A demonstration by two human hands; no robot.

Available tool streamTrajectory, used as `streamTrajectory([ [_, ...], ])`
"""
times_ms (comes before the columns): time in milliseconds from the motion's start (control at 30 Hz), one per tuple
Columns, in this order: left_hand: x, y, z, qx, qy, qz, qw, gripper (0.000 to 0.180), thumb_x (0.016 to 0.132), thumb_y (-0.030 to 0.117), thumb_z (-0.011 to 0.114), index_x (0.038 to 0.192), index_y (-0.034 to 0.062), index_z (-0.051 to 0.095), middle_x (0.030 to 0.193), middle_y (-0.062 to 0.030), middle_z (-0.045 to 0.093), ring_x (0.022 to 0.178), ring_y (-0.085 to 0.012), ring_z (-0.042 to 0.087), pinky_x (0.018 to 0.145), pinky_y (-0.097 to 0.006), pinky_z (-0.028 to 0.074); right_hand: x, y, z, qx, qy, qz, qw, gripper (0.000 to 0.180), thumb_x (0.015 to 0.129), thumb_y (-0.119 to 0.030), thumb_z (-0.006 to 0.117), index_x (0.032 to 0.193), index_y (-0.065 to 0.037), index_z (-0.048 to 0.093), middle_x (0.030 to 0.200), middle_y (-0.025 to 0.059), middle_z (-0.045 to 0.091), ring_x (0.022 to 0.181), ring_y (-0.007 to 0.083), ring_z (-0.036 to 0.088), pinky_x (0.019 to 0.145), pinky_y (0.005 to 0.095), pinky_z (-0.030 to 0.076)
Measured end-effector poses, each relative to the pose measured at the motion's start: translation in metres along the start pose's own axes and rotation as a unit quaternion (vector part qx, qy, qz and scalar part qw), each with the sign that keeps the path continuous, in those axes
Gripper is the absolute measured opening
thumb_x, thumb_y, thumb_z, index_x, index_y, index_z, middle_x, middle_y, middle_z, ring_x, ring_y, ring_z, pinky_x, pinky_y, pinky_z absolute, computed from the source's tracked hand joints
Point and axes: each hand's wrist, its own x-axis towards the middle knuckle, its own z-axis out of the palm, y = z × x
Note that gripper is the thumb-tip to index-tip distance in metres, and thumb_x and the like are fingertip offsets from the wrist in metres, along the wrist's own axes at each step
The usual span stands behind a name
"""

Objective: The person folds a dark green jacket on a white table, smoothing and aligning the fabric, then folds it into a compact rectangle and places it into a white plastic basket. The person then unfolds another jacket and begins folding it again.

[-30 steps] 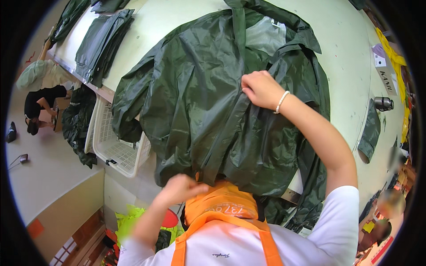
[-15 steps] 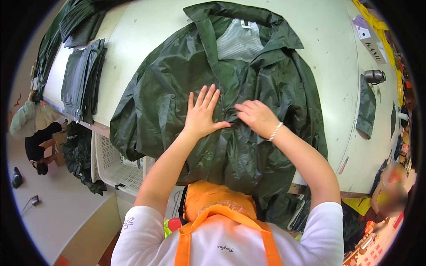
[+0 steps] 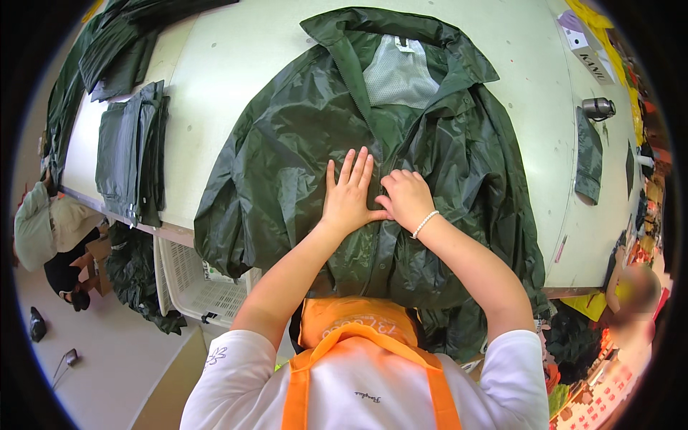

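Note:
A dark green, shiny raincoat lies front side up on the pale table, its collar spread at the far end. White mesh lining with a small tag shows inside the neck. My left hand rests flat on the left front panel, fingers spread and thumb pointing right. Close beside that thumb, my right hand has its fingers curled down on the raincoat's right front edge, at the middle opening. Its fingertips are partly hidden. A zipper runs down the front edge from the collar.
Folded dark green garments lie at the table's left, with more behind them. A white plastic basket stands below the left edge. A metal flask, a green fabric piece and a box are on the right. Another person bends at far left.
My right hand has moved left, up against my left thumb, bringing the right front edge closer to the left one. My left hand still lies flat. The whole view has shifted slightly.

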Motion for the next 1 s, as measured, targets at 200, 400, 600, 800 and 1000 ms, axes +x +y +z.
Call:
streamTrajectory([
  [200, -0.001, -0.001, -0.001, 0.003, -0.011, 0.001, 1.000, 0.123, 0.055, 0.079, 0.060, 0.143, 0.0001, 0.026, 0.153, -0.0123, 0.018, 0.143, -0.0291, 0.013, 0.110, -0.059, 0.013, 0.002, -0.005, -0.001, -0.081, -0.037, -0.057, 0.994, 0.018, 0.068, -0.020, 0.070, 0.076, -0.005, 0.062, 0.077, 0.0080, 0.062, 0.081, 0.0236, 0.061, 0.074, 0.0351, 0.049],
  [400, -0.012, 0.008, -0.005, 0.008, -0.041, -0.010, 0.999, 0.118, 0.060, 0.080, 0.054, 0.144, 0.0007, 0.027, 0.154, -0.0124, 0.017, 0.143, -0.0289, 0.010, 0.110, -0.058, 0.012, 0.029, 0.016, -0.021, -0.134, 0.007, -0.139, 0.981, 0.008, 0.074, -0.015, 0.058, 0.076, -0.008, 0.060, 0.076, 0.0063, 0.059, 0.079, 0.0220, 0.059, 0.073, 0.0344, 0.045],
  [600, -0.058, 0.025, -0.005, 0.014, -0.096, -0.015, 0.995, 0.113, 0.064, 0.080, 0.051, 0.144, 0.0017, 0.028, 0.154, -0.0124, 0.016, 0.143, -0.0289, 0.010, 0.110, -0.058, 0.012, 0.138, 0.062, -0.074, -0.250, 0.125, -0.078, 0.957, 0.009, 0.079, -0.013, 0.052, 0.079, -0.011, 0.061, 0.080, 0.0054, 0.061, 0.082, 0.0216, 0.058, 0.072, 0.0347, 0.043],
  [800, -0.031, 0.015, -0.033, -0.209, -0.017, -0.078, 0.975, 0.084, 0.073, 0.053, 0.068, 0.134, 0.0003, 0.042, 0.134, -0.0155, 0.045, 0.123, -0.0309, 0.044, 0.100, -0.048, 0.036, 0.152, 0.072, -0.067, -0.224, 0.147, -0.118, 0.956, 0.006, 0.076, -0.011, 0.054, 0.077, -0.010, 0.060, 0.080, 0.0040, 0.059, 0.084, 0.0204, 0.056, 0.073, 0.0325, 0.042],
  [1000, 0.136, -0.044, -0.048, -0.552, 0.166, -0.209, 0.790, 0.049, 0.088, 0.020, 0.065, 0.124, -0.0072, 0.045, 0.094, -0.0099, 0.063, 0.085, -0.0144, 0.062, 0.070, -0.026, 0.049, 0.126, 0.066, -0.055, -0.126, 0.168, -0.111, 0.971, 0.005, 0.074, -0.013, 0.054, 0.070, -0.011, 0.056, 0.074, 0.0050, 0.054, 0.075, 0.0213, 0.055, 0.064, 0.0334, 0.043],
])
